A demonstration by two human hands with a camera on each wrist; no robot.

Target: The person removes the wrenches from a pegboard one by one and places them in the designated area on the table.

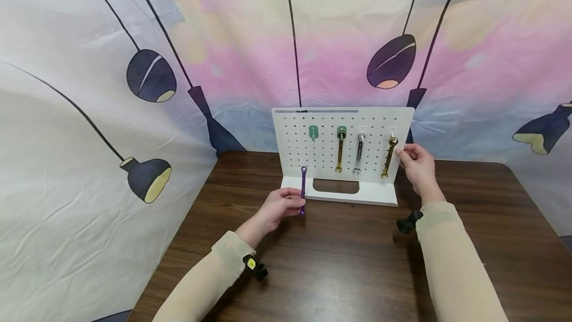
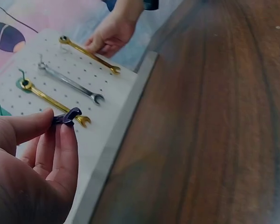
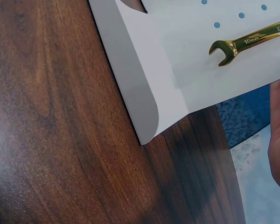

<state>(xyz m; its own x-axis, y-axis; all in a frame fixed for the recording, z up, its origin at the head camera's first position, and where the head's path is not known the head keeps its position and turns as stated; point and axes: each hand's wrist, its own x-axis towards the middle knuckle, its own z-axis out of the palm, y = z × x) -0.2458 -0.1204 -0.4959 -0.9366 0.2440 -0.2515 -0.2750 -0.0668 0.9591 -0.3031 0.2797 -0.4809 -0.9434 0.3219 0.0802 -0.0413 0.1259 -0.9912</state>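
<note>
My left hand pinches a purple combination wrench near its lower end. The wrench stands upright in front of the lower left part of a white pegboard, its ring end up. In the left wrist view, thumb and fingertips hold the dark wrench by its open end. At the board's right edge, my right hand grips the side, thumb in front and fingers behind. Two gold wrenches and a silver wrench hang from hooks. Left of them, a green hook holds nothing.
The pegboard's base rests on a dark wooden table. Behind stands a cloth backdrop printed with lamps. The right wrist view shows a gold wrench marked 10mm near the board's edge.
</note>
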